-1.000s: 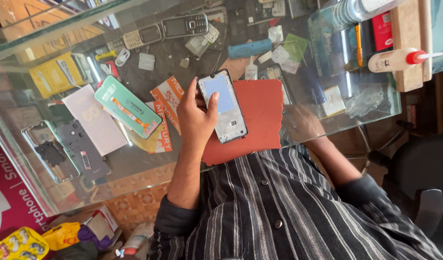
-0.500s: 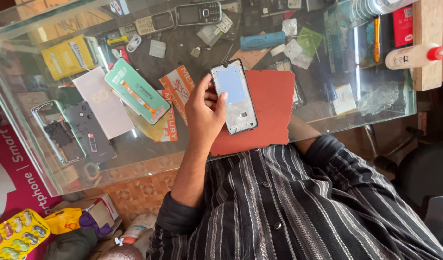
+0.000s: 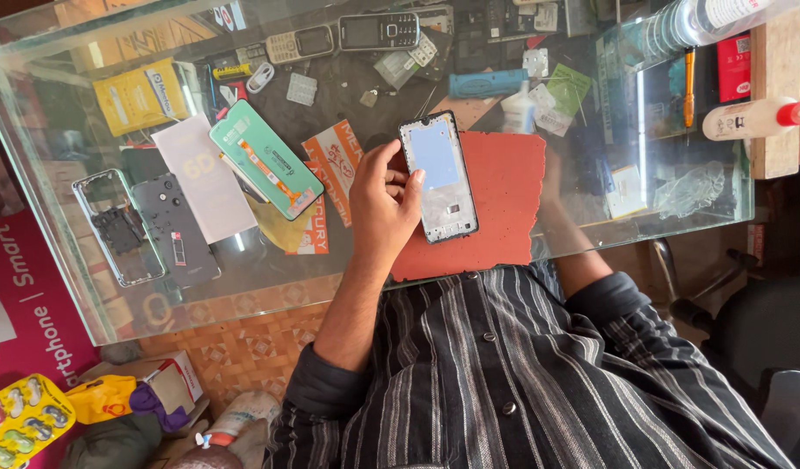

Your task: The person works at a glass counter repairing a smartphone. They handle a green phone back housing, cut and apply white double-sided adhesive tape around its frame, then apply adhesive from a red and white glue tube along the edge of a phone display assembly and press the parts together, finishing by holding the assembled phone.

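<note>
Nearest the camera is a dark striped shirt with buttons down the front. From it the left hand reaches up and grasps an opened phone frame, thumb and fingers curled round its left edge; the frame is held over a red mat lying on the glass tabletop. The right hand sits below the glass, beyond the mat's right edge, and shows only dimly through it (whether it is closed or loose, I cannot tell).

Left of the held frame lie a green phone box, a white sleeve, a dark back panel and a bare phone chassis.

Further off, a yellow packet lies at the left, two keypad phones near the far edge, and a blue case past the mat. At the far right a white glue bottle with a red cap lies on its side on a wooden block; what it contains is not visible. A clear plastic bottle lies at the top edge.
</note>
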Motion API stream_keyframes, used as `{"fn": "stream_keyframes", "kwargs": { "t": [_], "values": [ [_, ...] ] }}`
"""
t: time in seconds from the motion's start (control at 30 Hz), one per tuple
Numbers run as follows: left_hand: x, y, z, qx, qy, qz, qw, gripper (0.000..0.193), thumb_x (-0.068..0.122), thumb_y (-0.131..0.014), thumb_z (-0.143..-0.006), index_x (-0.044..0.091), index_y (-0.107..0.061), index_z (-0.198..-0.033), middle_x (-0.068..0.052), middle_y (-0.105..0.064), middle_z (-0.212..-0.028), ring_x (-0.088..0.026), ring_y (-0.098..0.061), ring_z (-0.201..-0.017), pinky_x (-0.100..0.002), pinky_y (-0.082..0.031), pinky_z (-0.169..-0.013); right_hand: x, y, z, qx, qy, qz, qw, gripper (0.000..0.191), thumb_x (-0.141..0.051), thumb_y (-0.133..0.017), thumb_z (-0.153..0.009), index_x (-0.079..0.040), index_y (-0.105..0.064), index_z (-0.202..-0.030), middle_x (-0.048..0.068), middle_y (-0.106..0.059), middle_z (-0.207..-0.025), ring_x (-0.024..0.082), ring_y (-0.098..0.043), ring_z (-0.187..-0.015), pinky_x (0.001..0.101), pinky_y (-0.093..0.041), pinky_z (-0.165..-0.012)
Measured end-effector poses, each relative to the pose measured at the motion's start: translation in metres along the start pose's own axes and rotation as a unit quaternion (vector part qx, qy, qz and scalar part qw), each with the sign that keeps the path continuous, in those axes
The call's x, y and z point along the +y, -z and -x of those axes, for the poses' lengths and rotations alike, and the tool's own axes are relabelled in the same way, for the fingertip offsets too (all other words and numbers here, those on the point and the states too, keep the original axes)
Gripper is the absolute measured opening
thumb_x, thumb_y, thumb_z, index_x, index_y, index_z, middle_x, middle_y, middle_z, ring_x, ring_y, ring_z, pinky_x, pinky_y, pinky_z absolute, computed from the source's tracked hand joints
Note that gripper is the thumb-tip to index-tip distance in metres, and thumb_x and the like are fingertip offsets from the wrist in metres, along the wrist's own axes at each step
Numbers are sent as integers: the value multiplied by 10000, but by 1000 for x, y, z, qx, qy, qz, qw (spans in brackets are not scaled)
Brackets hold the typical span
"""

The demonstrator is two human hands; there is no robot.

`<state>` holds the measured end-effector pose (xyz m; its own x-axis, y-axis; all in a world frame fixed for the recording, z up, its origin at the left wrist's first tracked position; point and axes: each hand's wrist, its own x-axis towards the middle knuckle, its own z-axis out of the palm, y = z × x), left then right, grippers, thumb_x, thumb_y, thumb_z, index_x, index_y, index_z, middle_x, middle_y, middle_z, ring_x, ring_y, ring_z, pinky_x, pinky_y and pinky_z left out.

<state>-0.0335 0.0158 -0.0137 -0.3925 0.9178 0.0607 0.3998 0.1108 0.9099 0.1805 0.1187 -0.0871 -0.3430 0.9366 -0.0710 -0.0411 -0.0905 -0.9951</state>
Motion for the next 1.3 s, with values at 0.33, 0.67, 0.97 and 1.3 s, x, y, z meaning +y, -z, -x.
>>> {"fn": "stream_keyframes", "kwargs": {
  "t": [0.33, 0.67, 0.97, 1.3],
  "values": [
    [-4, -1, -4, -4, 42, 123, 992, 489, 8, -786, -901, -44, -590, -1346, -124, -640, -1189, -101, -698, -830, -233, -611, -619, -10, 93, 85, 9, -233, 160, 959, 414, -170, -739, -950, -10, -669, -1324, 63, -705, -1050, 92, -642, -885, 250, -531, -722],
    [27, 15, -3, -38, -33, -79, 996, 343, 154, -842, -916, 35, -681, -1196, -99, -687, -1059, -158, -704, -760, -279, -586, -589, -104, 244, 184, -120, -447, 316, 828, 551, -188, -815, -834, -137, -694, -1369, 125, -826, -910, 176, -730, -722, 344, -602, -707],
    [72, 1, 18, -256, -317, -66, 911, 523, 19, -691, -937, 91, -599, -1446, -35, -678, -1231, -199, -706, -1080, -314, -598, -849, -103, 151, 112, -156, -222, 113, 956, 565, 33, -792, -782, 95, -678, -1332, 246, -813, -947, 197, -750, -715, 309, -621, -647],
    [54, 7, -6, -168, -397, -125, 894, 342, 38, -713, -876, -7, -659, -1211, -58, -636, -1045, -220, -685, -938, -365, -570, -766, -102, 108, 79, -170, -208, -235, 934, 539, -47, -673, -946, 160, -536, -1424, 323, -693, -1134, 279, -744, -917, 373, -612, -713]
  ]
}}
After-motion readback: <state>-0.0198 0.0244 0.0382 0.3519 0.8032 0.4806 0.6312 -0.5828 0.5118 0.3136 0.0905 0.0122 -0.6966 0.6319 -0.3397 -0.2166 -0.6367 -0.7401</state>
